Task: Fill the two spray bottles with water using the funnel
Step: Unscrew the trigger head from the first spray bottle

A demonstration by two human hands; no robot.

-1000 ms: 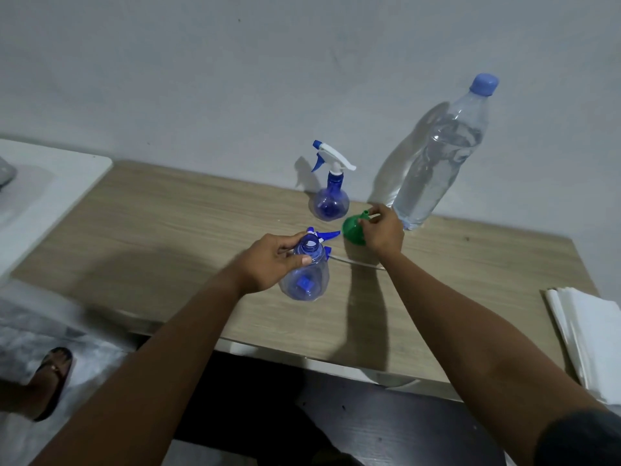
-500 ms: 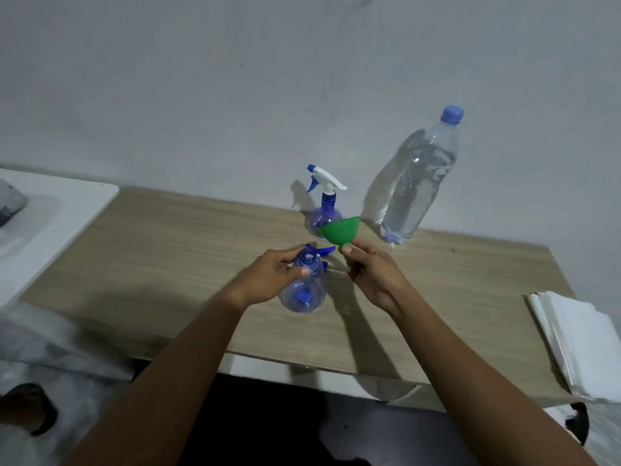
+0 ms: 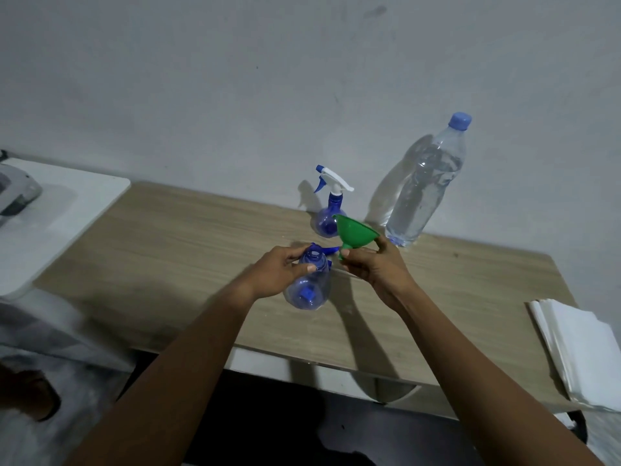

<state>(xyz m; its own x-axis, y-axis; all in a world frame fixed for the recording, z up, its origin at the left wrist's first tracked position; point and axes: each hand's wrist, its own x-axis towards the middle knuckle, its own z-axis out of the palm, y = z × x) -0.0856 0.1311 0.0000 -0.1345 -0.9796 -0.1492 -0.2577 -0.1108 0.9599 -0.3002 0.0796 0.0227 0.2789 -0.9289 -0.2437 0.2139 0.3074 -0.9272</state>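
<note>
head | left hand fingers curled round uncapped spray bottle on table | right hand pinches funnel, lifted off table a second ago, now beside neck | seating funnel likely next

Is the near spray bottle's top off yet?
Off. The near spray bottle shows a bare open neck; the left hand grips it.

The left grip holds the open spray bottle on the wooden surface — the right grip pinches the green funnel just beside its mouth, tilted. Behind stand a second spray bottle and a capped water bottle.
</note>
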